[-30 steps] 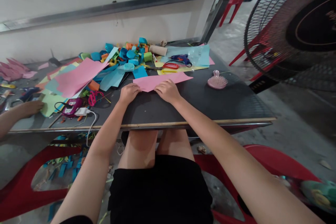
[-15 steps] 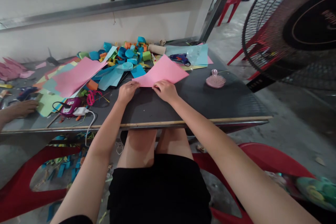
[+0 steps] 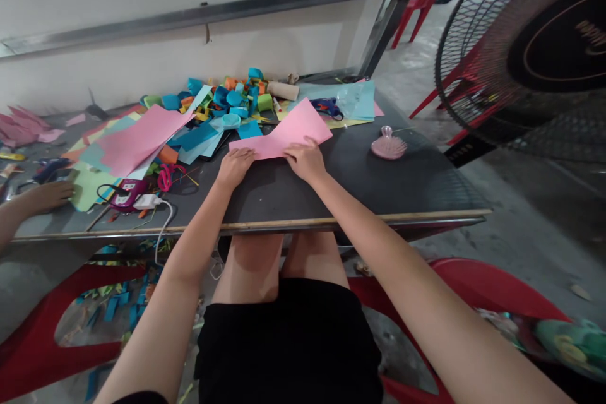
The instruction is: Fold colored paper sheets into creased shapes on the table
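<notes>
A sheet of pink paper point(image 3: 288, 132) lies before me at the middle of the table, its near part folded into a band and its right part angled up and away. My left hand point(image 3: 237, 165) rests on the band's left end with the fingers laid flat. On its right part lies my right hand point(image 3: 305, 160), fingers spread over the paper and the thumb near its lower edge. Behind the sheet is a heap of small blue, green and orange rolled paper pieces point(image 3: 231, 99).
More pink paper point(image 3: 142, 139) covers coloured sheets at left. A purple power socket point(image 3: 127, 194) with a white plug sits near the front edge. Another person's hand point(image 3: 50, 196) is at far left. A pink hairbrush point(image 3: 389, 144) lies right; a fan point(image 3: 530, 57) stands beyond the table.
The pink sheet has shifted slightly left, and its near edge is now a folded band. My fingers have gone from gripping the edge to lying flat on the paper.
</notes>
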`<state>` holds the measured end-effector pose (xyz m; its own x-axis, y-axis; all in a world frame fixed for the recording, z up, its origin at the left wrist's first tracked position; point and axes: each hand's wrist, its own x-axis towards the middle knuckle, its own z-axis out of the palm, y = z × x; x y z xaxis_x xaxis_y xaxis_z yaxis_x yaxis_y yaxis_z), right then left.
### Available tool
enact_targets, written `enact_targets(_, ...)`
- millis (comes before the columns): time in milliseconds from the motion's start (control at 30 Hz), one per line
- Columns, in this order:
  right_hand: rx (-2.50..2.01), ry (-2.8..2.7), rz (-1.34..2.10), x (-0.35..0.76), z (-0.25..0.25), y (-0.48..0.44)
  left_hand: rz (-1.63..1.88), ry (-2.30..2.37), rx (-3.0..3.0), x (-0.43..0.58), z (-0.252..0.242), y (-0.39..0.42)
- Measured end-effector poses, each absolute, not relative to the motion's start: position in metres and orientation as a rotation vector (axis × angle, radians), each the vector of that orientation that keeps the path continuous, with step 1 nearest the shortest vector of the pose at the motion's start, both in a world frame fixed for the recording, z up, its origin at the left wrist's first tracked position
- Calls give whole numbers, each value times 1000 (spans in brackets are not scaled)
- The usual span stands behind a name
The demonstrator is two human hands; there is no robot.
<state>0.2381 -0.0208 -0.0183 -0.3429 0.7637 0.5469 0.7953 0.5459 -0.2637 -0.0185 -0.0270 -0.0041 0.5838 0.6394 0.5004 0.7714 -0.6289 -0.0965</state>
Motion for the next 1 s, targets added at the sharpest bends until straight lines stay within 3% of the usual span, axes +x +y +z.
enact_targets(167, -1542, -1947, 0, 254, -26, -12, -841, -1287, -2325, -45, -7, -23)
enact_targets(533, -1854, -1833, 178, 263, -37, -6, -874, -1350, -2255, -56, -21, -13)
enact_targets(800, -1283, -2134, -216, 247, -9, -28, -582, -1221, -2467, -34, -7, -22)
enact_targets(1000, -917, -2337, -203, 211, 1, -39, -452, -1058, -2491, -6, 4, -42)
